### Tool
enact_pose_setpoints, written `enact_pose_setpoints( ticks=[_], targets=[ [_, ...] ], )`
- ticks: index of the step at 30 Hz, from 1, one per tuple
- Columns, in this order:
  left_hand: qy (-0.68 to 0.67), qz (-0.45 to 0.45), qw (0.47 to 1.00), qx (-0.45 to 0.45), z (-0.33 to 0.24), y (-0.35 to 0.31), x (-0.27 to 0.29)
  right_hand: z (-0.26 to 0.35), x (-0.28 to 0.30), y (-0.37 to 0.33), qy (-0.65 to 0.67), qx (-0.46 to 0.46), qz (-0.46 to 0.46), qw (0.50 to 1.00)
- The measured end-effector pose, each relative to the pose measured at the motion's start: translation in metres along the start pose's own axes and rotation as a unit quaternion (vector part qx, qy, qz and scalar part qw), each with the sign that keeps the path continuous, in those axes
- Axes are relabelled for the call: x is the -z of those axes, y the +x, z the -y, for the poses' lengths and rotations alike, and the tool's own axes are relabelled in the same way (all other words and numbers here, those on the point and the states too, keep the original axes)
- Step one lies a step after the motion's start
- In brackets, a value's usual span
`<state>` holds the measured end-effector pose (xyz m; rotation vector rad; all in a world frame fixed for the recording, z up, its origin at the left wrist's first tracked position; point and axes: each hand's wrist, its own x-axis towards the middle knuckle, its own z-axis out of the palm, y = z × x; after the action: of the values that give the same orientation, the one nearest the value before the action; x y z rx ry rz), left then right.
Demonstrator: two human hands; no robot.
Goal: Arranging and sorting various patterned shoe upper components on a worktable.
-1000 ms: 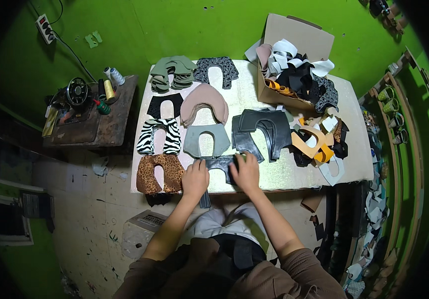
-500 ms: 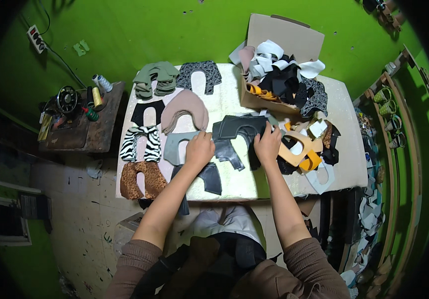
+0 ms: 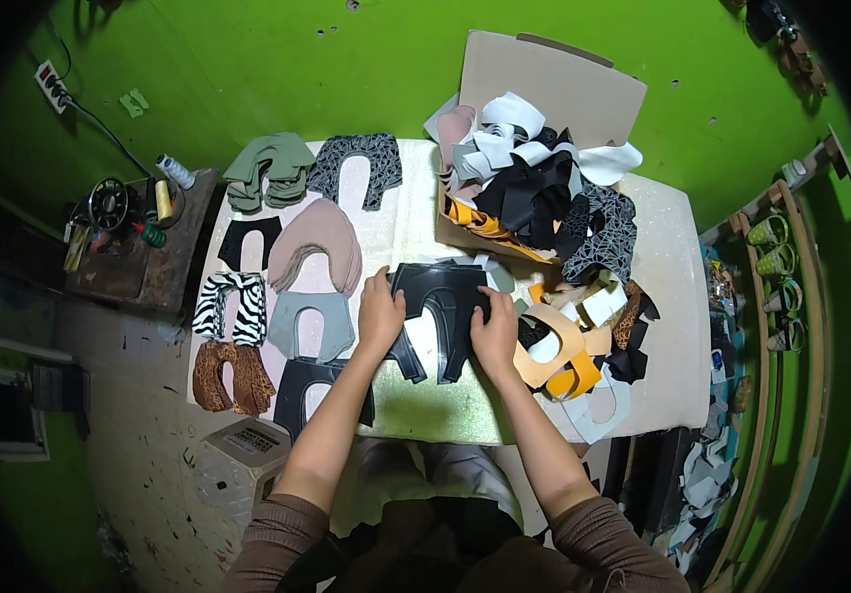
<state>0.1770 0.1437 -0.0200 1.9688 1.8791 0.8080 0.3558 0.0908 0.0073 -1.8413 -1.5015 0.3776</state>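
Black, smooth U-shaped shoe-upper pieces [image 3: 437,280] lie stacked at the middle of the table, with their legs toward me. My left hand [image 3: 383,316] grips the stack's left edge, fingers curled against it. On the opposite edge my right hand [image 3: 493,334] is closed, with thumb and fingers at the material. To the left, a grey U-shaped piece [image 3: 287,318] lies beside my left forearm, and another black U-shaped piece [image 3: 293,381] sits nearer to me. Loose orange cut-outs [image 3: 556,341] are next to my right hand.
Pink [image 3: 319,245], green [image 3: 267,168], zebra-striped [image 3: 250,308] and leopard-print [image 3: 213,381] piles fill the left side of the table. A cardboard box [image 3: 552,81] overflowing with scraps stands at the back right. Beyond the left edge is a sewing machine [image 3: 109,205]; a shoe rack [image 3: 786,232] leans at right.
The black pieces have come nearer and line up more closely in one stack. My left hand has moved from beside the grey piece onto their left edge. The whole view has shifted.
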Motion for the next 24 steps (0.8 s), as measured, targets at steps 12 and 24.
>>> enact_pose_setpoints(
  ticks=[12, 24],
  targets=[
    [-0.294, 0.031, 0.952, 0.077, 0.005, -0.049, 0.058, 0.036, 0.022, -0.034, 0.121, 0.075, -0.11, 0.984],
    [-0.35, 0.006, 0.935, 0.059, 0.105, -0.138, 0.117, 0.099, -0.02, -0.13, 0.0, 0.21, -0.126, 0.97]
  ],
)
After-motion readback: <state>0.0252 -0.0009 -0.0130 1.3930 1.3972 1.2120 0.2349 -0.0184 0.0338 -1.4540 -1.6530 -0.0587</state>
